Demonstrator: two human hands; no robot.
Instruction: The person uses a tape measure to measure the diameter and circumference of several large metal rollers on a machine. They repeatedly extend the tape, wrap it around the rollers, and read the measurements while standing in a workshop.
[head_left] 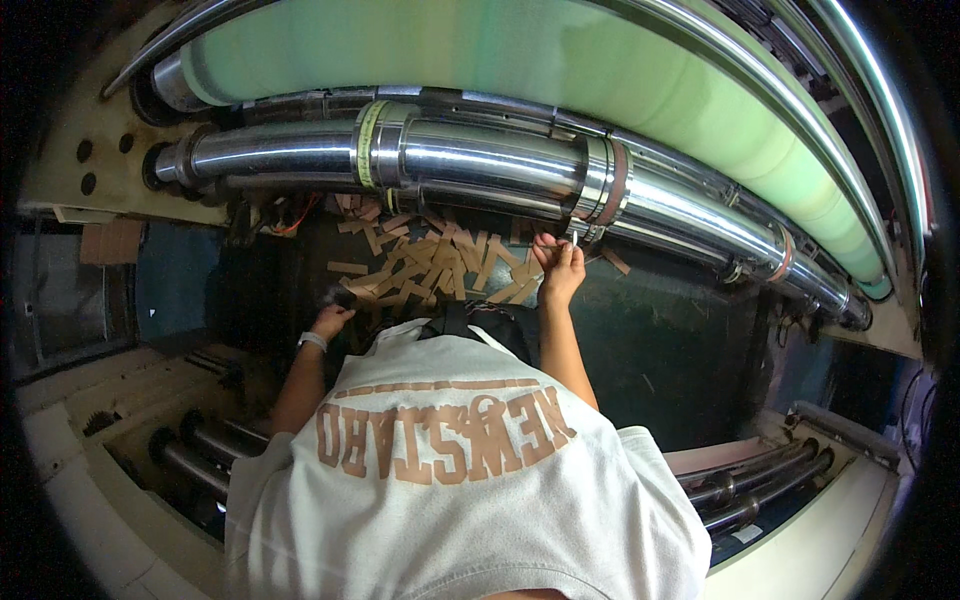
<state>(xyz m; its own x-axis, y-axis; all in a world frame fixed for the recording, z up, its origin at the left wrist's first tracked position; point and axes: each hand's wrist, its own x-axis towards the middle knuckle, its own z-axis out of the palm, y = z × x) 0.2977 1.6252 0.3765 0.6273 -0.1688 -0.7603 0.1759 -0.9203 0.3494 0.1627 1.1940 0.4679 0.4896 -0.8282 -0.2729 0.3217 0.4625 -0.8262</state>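
Note:
My right hand [561, 272] is raised just below the steel shaft [490, 163], next to a collar with a reddish-brown band [614, 185]. Its fingers are closed in a pinch around a short, pale, rod-like piece [575, 239], whose exact kind is too small to tell. Lower and to the left, my left hand [330, 320] is held low with its fingers curled. A dark shape shows at its fingertips, but I cannot make out what it is. A second collar, with a yellow-green band [367, 145], sits further left on the shaft.
A wide pale green roller [520, 50] lies behind the shaft. Many brown cardboard strips [440, 262] are scattered on the dark floor [670, 340] below. A cream machine frame [95, 150] stands at left, and more rollers [765, 485] run behind me at lower right.

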